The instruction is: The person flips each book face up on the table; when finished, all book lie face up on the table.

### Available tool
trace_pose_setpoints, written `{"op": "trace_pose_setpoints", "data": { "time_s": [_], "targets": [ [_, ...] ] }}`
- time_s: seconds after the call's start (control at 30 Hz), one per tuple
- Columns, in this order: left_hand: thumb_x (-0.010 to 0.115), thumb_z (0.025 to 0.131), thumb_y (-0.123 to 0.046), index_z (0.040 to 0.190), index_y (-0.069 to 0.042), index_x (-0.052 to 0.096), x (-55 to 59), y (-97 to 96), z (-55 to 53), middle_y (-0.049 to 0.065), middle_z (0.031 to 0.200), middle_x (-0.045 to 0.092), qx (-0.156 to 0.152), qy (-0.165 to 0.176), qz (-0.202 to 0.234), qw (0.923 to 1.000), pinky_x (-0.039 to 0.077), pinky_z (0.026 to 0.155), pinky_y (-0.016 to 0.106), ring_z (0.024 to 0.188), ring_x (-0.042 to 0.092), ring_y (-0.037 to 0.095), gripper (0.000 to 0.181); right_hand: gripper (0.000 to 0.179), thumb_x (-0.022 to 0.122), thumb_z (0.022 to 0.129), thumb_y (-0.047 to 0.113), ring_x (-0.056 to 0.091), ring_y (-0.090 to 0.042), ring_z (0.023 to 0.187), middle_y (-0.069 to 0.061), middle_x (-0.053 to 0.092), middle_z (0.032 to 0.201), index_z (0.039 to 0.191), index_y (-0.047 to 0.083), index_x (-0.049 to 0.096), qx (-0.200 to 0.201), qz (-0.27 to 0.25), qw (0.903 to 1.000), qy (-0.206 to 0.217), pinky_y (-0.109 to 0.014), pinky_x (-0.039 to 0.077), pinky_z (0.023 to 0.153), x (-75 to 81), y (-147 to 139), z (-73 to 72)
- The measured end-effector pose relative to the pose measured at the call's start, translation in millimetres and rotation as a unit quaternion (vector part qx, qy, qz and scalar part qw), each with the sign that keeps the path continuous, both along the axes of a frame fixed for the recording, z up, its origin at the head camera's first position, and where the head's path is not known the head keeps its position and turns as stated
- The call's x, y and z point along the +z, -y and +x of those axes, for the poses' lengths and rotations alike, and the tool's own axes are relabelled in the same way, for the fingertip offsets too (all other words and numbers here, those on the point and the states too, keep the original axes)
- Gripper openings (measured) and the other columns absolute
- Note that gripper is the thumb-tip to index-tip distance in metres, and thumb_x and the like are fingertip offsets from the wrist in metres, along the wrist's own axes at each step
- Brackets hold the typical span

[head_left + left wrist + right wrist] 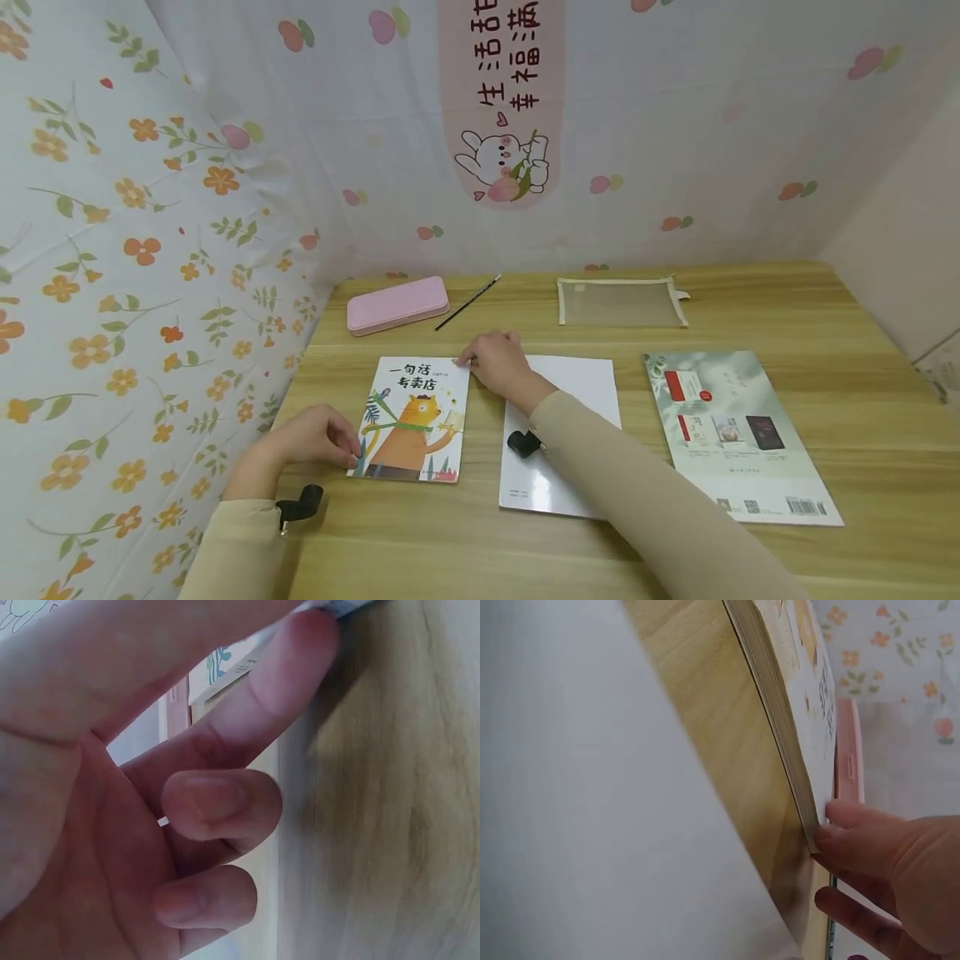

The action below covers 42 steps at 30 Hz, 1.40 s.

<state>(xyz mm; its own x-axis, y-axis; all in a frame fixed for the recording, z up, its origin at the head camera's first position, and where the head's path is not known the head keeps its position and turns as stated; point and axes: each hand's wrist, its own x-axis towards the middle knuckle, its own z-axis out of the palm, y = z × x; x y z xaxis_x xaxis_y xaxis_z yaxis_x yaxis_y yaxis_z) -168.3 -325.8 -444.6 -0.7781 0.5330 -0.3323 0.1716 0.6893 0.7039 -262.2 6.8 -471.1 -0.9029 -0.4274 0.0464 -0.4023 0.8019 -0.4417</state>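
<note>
A picture book (415, 417) with an orange cat on its cover lies on the table, left of the middle. My left hand (318, 437) pinches its lower left corner between thumb and index finger, the other fingers curled loosely. At the upper right corner my right hand (497, 364) grips the book, and the right wrist view shows the thumb (851, 844) against that corner. Just right of it lies a white-covered book (543, 467), partly hidden under my right forearm.
Behind the picture book are a pink pencil case (397, 305) and a dark pencil (468, 302). A mesh zip pouch (621, 303) lies at the back. A pale green book (738, 442) is on the right. Floral cloth (135, 333) borders the table's left side.
</note>
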Motion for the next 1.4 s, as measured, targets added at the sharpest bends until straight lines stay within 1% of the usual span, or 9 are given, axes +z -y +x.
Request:
{"op": "trace_pose_setpoints", "data": {
  "time_s": [0.17, 0.3, 0.4, 0.57, 0.7, 0.87, 1.03, 1.27, 1.4],
  "targets": [
    [0.084, 0.083, -0.012, 0.088, -0.005, 0.080, -3.3, -2.2, 0.0, 0.003, 0.078, 0.076, -0.010, 0.001, 0.009, 0.9999, 0.051, 0.066, 0.022, 0.068, 0.062, 0.002, 0.010, 0.025, 0.069, 0.099, 0.014, 0.056, -0.029, 0.132, 0.005, 0.072, 0.131, 0.118, 0.027, 0.080, 0.044, 0.018, 0.9989, -0.002, -0.057, 0.032, 0.112, 3.0, -13, 0.5],
    [0.083, 0.088, -0.019, 0.092, -0.012, 0.081, -6.0, -3.8, -3.5, -0.001, 0.087, 0.077, 0.023, -0.067, -0.004, 0.9975, 0.051, 0.066, 0.023, 0.072, 0.061, 0.003, 0.009, 0.027, 0.071, 0.098, 0.017, 0.049, -0.033, 0.139, -0.002, 0.065, 0.141, 0.122, 0.025, 0.077, 0.044, 0.027, 0.9987, 0.003, -0.061, 0.028, 0.113, 4.7, -33, 5.8],
    [0.080, 0.091, -0.023, 0.098, -0.017, 0.080, -8.9, -10.0, -8.3, -0.004, 0.091, 0.075, 0.067, -0.124, -0.018, 0.9899, 0.050, 0.063, 0.025, 0.072, 0.059, 0.007, 0.009, 0.027, 0.072, 0.097, 0.022, 0.047, -0.034, 0.140, -0.005, 0.063, 0.143, 0.124, 0.025, 0.076, 0.022, 0.022, 0.9994, 0.013, -0.063, 0.026, 0.114, 1.8, -53, 11.8],
    [0.075, 0.095, -0.023, 0.108, -0.017, 0.078, -8.7, -30.2, -20.3, -0.004, 0.091, 0.071, 0.091, -0.154, -0.036, 0.9832, 0.048, 0.059, 0.026, 0.073, 0.058, 0.011, 0.014, 0.032, 0.068, 0.101, 0.030, 0.047, -0.035, 0.140, -0.007, 0.060, 0.147, 0.131, 0.023, 0.072, -0.002, 0.002, 1.0000, 0.008, -0.064, 0.026, 0.112, -2.2, -84, 22.7],
    [0.073, 0.097, -0.021, 0.114, -0.017, 0.077, -6.2, -53.4, -29.7, -0.004, 0.094, 0.070, 0.066, -0.157, -0.028, 0.9850, 0.050, 0.057, 0.027, 0.072, 0.059, 0.012, 0.018, 0.029, 0.067, 0.100, 0.028, 0.048, -0.038, 0.138, -0.009, 0.062, 0.145, 0.127, 0.018, 0.074, -0.004, -0.009, 0.9998, -0.017, -0.065, 0.027, 0.110, 0.5, -110, 33.4],
    [0.073, 0.097, -0.018, 0.116, -0.014, 0.076, -5.2, -83.1, -32.9, -0.003, 0.093, 0.069, 0.026, -0.145, -0.009, 0.9891, 0.050, 0.062, 0.026, 0.075, 0.060, 0.010, 0.020, 0.028, 0.070, 0.097, 0.023, 0.050, -0.041, 0.135, -0.012, 0.064, 0.141, 0.124, 0.016, 0.075, -0.025, -0.004, 0.9992, -0.030, -0.065, 0.028, 0.106, 2.8, -144, 44.8],
    [0.075, 0.093, -0.010, 0.130, -0.010, 0.068, -7.5, -110.9, -33.4, 0.000, 0.096, 0.069, 0.007, -0.144, 0.004, 0.9896, 0.047, 0.068, 0.025, 0.075, 0.056, 0.013, 0.038, 0.030, 0.071, 0.098, 0.022, 0.048, -0.043, 0.136, -0.014, 0.063, 0.143, 0.126, 0.015, 0.074, -0.050, 0.008, 0.9983, -0.029, -0.067, 0.027, 0.106, 2.5, -172, 50.7],
    [0.081, 0.090, -0.015, 0.137, -0.012, 0.065, -11.4, -139.5, -27.7, 0.004, 0.115, 0.070, -0.015, -0.186, -0.012, 0.9824, 0.050, 0.096, 0.045, 0.115, 0.055, 0.027, 0.050, 0.027, 0.066, 0.101, 0.020, 0.048, -0.043, 0.136, -0.014, 0.062, 0.144, 0.126, 0.016, 0.074, -0.061, 0.016, 0.9977, -0.027, -0.067, 0.026, 0.105, 0.5, -195, 55.5],
    [0.082, 0.089, -0.018, 0.137, -0.015, 0.066, -17.7, -148.1, -24.7, 0.002, 0.119, 0.068, -0.021, -0.198, -0.026, 0.9796, 0.049, 0.098, 0.046, 0.117, 0.051, 0.024, 0.050, 0.027, 0.065, 0.101, 0.018, 0.049, -0.042, 0.136, -0.013, 0.062, 0.143, 0.126, 0.015, 0.074, -0.063, 0.020, 0.9975, -0.024, -0.067, 0.025, 0.106, -1.0, -200, 56.5]
  ]
}}
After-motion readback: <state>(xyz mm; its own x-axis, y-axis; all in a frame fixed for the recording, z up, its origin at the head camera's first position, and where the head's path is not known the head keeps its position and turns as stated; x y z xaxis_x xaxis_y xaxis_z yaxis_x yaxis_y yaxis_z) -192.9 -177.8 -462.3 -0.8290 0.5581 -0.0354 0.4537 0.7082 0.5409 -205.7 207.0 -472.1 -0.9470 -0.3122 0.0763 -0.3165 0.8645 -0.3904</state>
